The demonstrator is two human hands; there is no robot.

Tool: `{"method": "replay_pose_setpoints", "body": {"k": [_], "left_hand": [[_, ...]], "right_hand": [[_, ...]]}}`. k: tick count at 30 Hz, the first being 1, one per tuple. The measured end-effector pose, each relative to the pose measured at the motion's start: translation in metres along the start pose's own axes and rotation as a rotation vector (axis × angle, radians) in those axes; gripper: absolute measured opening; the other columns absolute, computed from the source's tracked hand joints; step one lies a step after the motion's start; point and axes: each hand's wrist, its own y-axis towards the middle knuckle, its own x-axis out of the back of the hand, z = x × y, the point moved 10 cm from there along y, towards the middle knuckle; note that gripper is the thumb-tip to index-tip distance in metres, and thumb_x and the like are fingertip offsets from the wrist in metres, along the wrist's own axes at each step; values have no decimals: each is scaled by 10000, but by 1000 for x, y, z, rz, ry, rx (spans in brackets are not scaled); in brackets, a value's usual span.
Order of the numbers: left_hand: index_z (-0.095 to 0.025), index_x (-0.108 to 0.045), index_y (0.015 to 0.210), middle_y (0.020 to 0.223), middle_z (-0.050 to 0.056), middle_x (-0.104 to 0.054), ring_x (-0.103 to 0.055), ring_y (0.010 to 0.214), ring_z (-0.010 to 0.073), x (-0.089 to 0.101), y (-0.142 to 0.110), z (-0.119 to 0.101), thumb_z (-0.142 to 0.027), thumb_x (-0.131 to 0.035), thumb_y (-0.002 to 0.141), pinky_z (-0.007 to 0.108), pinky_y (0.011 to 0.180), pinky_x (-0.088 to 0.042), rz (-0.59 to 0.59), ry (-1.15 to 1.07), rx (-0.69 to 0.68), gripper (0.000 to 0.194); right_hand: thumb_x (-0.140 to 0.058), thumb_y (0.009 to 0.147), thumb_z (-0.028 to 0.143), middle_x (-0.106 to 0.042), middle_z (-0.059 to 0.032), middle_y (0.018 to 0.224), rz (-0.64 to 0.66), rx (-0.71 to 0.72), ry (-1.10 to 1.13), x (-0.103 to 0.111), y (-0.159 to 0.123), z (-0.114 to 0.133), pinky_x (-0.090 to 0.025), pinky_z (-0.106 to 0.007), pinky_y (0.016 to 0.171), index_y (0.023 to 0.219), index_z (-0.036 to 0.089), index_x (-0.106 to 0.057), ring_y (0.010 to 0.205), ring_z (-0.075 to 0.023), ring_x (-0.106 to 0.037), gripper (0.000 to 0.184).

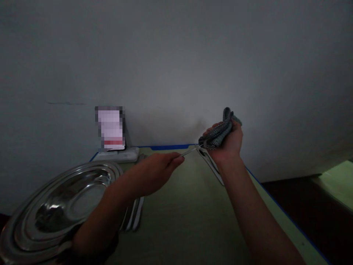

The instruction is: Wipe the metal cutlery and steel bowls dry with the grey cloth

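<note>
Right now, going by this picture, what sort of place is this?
Probably an indoor room, perhaps a home kitchen or dining corner, though I can't be sure: a light table stands by a plain wall, with shiny metal bowls on the left.

2 hands (157,169), 1 cloth (220,132), 1 ph. (111,127), sev. utensils (138,215)

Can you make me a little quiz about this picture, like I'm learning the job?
1. Which hand holds the checked cloth?
2. True or false: the shiny metal bowl is on the right side of the picture.
3. What does the left hand grip?
A) a cup
B) a thin handle
C) a book

Key:
1. The right hand.
2. False, it's on the left.
3. B
</note>
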Motion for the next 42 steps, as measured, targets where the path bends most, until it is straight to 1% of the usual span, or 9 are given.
{"method": "replay_pose_setpoints", "body": {"k": [2, 4, 8, 14, 19, 28, 36, 39, 42], "left_hand": [[-244, -616, 1086, 934, 19, -658, -595, 811, 165, 9, -4, 8, -463, -242, 925, 283, 764, -426, 4, -35, 32, 462], [-243, -631, 1087, 761, -3, -625, -567, 675, 137, 15, -9, 17, -457, -256, 920, 251, 677, -425, 36, -60, 88, 463], [-224, -658, 1043, 528, -50, -414, -428, 480, 91, 24, -19, 20, -480, -293, 903, 193, 505, -361, 56, -152, 118, 468], [-198, -677, 987, 486, -50, -416, -414, 447, 96, 14, -11, 2, -416, -285, 902, 201, 505, -362, 51, -70, 69, 457], [-205, -681, 927, 520, -38, -487, -462, 482, 102, 13, -5, -5, -386, -277, 911, 218, 583, -400, -48, -17, 22, 443], [-171, -667, 892, 498, -38, -464, -447, 461, 108, -2, 2, -6, -388, -231, 928, 230, 574, -400, -36, -62, 39, 488], [-175, -644, 792, 508, -40, -460, -460, 466, 103, -10, 5, 4, -428, -235, 921, 218, 524, -386, -19, -117, 65, 497], [-173, -629, 789, 522, -42, -458, -464, 479, 101, -6, 3, 3, -444, -246, 915, 208, 501, -380, 4, -154, 64, 486], [-172, -621, 829, 553, -41, -464, -460, 494, 96, 6, -4, 2, -449, -286, 907, 202, 487, -375, 11, -183, 56, 442]], "right_hand": [[-424, 750, 369, -437, 74, 497, -5, 3, 0, 0, 1, -3, -411, -221, 454, 582, 216, -416, 444, -84, -455, 227], [-452, 747, 348, -461, 76, 526, 40, -8, -4, -6, 0, -5, -431, -221, 487, 601, 214, -436, 475, -81, -477, 199], [-444, 759, 358, -437, 72, 497, 186, -20, 13, -23, -8, -3, -409, -201, 452, 562, 203, -407, 432, -66, -448, 253], [-411, 767, 454, -196, 100, 397, 272, -56, 137, -25, -11, 0, -200, -178, 315, 476, 207, -243, 322, -40, -187, 417], [-374, 777, 499, -160, 102, 408, 266, -23, 174, -24, -12, -1, -180, -180, 317, 479, 209, -196, 333, -39, -148, 452], [-406, 743, 549, -151, 109, 392, 308, -26, 165, -28, -17, -19, -164, -181, 303, 475, 216, -211, 329, -40, -132, 470], [-446, 720, 583, -199, 115, 365, 245, -86, 93, -21, -11, -43, -169, -173, 293, 483, 214, -295, 308, -38, -162, 464], [-467, 724, 566, -267, 106, 384, 248, -46, 58, -21, -5, -28, -232, -171, 303, 516, 210, -357, 311, -45, -235, 427], [-438, 753, 540, -429, 74, 473, 191, 71, 68, -16, 0, 0, -390, -193, 389, 594, 215, -452, 397, -74, -427, 362]]}}
